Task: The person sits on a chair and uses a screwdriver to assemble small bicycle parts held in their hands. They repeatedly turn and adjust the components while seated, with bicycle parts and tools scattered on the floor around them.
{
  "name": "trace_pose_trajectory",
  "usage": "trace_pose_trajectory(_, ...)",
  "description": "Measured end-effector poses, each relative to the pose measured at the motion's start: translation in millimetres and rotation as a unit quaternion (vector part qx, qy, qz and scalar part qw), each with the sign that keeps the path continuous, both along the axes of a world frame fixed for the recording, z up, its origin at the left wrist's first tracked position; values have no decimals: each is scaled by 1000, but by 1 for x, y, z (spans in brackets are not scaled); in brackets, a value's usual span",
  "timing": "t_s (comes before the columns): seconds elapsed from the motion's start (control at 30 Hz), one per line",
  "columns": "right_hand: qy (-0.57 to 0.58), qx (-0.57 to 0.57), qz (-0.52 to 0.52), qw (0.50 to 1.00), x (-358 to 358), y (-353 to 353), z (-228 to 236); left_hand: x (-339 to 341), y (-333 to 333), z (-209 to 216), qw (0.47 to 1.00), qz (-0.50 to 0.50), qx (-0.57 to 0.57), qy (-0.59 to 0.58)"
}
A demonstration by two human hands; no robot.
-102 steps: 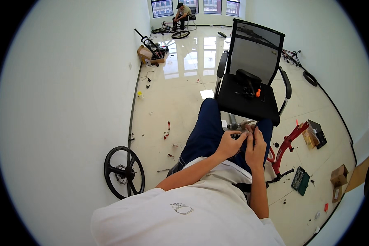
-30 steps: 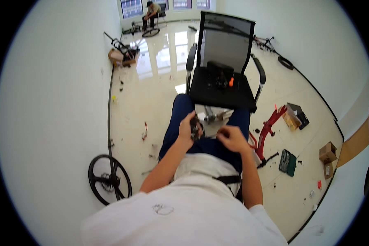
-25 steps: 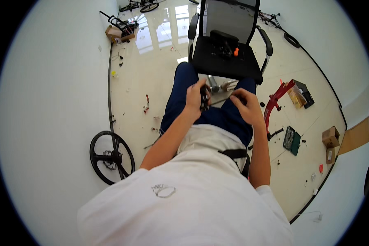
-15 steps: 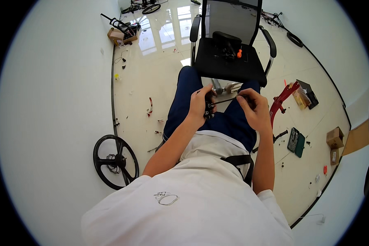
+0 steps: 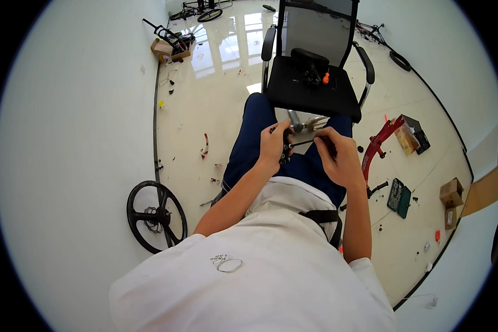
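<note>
Above my lap, my left hand (image 5: 270, 149) is closed around a small black metal part (image 5: 285, 153), most of it hidden by the fingers. My right hand (image 5: 340, 159) pinches a thin dark rod-shaped tool (image 5: 302, 144). The rod points left, and its tip meets the black part or lies close to it; I cannot tell whether it sits inside. Just beyond both hands, a black office chair (image 5: 337, 102) faces me. On its seat lie a black bicycle saddle (image 5: 311, 56), other dark parts and an orange-handled tool (image 5: 326, 78).
At left, a black spoked wheel (image 5: 131, 210) with a brake disc leans by the wall. A red bicycle frame (image 5: 374, 148) and an opened green tool case (image 5: 408, 205) are on the floor at right. Cardboard boxes (image 5: 451, 192) stand farther right. Small parts are scattered about the tiles.
My right hand has moved slightly left, toward the black part, and its fingers have shifted along the rod. My left hand keeps its hold. The whole view has shifted a little.
</note>
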State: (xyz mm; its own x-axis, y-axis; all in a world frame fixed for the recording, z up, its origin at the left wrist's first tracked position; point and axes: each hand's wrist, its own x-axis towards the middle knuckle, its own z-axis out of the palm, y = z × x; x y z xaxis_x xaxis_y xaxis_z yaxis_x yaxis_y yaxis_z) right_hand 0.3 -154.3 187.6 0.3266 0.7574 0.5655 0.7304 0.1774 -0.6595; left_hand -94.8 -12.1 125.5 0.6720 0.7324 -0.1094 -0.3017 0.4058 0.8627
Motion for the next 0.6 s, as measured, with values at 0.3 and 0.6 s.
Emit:
trace_pose_trajectory(0.3, 210, 44, 76, 974, -2, 16, -27, -2, 4, -2, 985, -42, -167, -20)
trace_pose_trajectory(0.6, 277, 1, 42, 960, -5, 9, -3, -4, 0, 2, 990, -107, -90, -29)
